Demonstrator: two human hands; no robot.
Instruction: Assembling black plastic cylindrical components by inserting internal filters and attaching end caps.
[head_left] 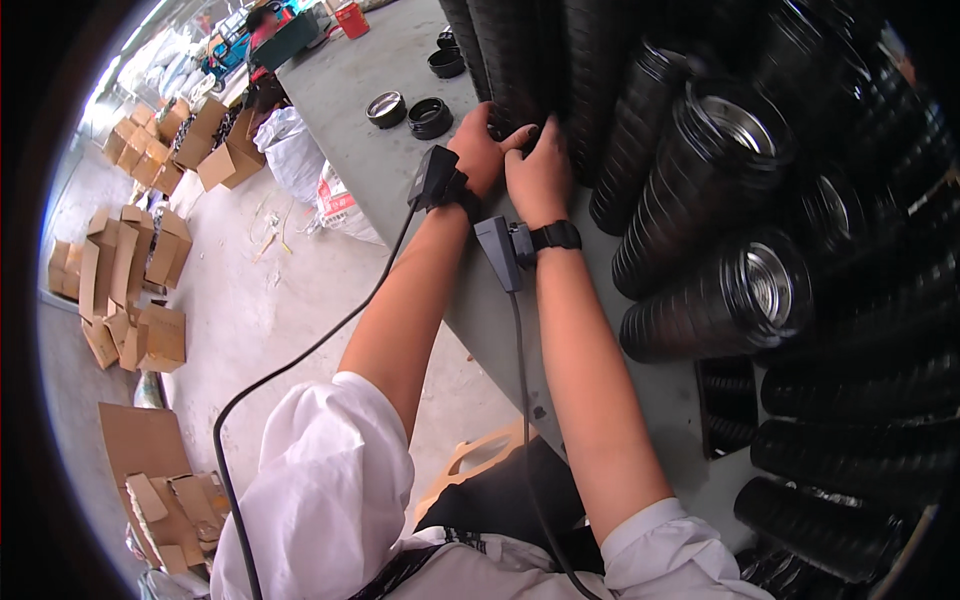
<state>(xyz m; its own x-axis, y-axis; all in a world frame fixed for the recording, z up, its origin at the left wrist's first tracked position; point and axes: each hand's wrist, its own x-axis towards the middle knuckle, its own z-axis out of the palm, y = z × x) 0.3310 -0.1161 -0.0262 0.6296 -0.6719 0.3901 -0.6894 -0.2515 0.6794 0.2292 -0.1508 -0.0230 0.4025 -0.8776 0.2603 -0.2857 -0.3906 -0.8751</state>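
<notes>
Both hands meet at the foot of a tall black ribbed column (515, 60) that looks like a stack of round rings or lids, standing on the grey table (375, 150). My left hand (478, 150) is curled against its near left side. On the near right side is my right hand (540, 178), fingers bent inward, with the thumbs close together. The column hides some of the fingertips. Left of my left hand lie a loose black ring (430, 118) and another with a shiny metal inside (386, 109).
More ribbed black columns (690, 190) crowd the right side, some leaning or lying with silvery open ends. Two more black rings (446, 63) sit farther back. Cables run from the wrist-worn devices (497, 255). Cardboard boxes (130, 280) and white sacks (290, 150) stand on the floor at left.
</notes>
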